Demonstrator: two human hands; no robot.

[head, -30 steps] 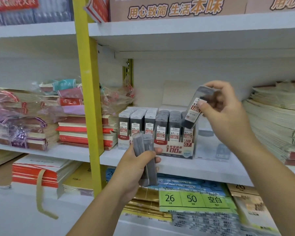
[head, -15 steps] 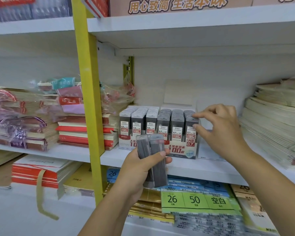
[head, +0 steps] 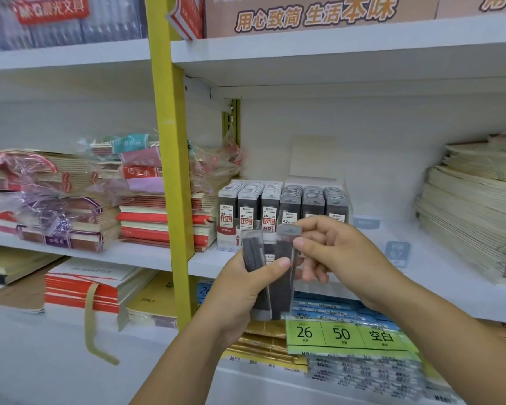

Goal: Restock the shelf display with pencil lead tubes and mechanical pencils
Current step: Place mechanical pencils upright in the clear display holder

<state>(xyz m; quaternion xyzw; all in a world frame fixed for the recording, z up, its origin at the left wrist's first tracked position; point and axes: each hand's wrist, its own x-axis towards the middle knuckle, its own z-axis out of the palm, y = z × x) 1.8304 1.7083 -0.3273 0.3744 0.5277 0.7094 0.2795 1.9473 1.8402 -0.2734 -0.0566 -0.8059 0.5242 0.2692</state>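
Tubes (head: 284, 293) sit gripped in left hand (head: 243, 290), right hand (head: 342, 252) pinches top of one, full box (head: 284, 206) just behind.

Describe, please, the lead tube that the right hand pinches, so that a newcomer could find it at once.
Right of the yellow post, a display box stands on the middle shelf. In front of it the left hand holds a few dark tubes. The rightmost tube is the one, pinched near its top by the right hand, its grey cap standing above the others.
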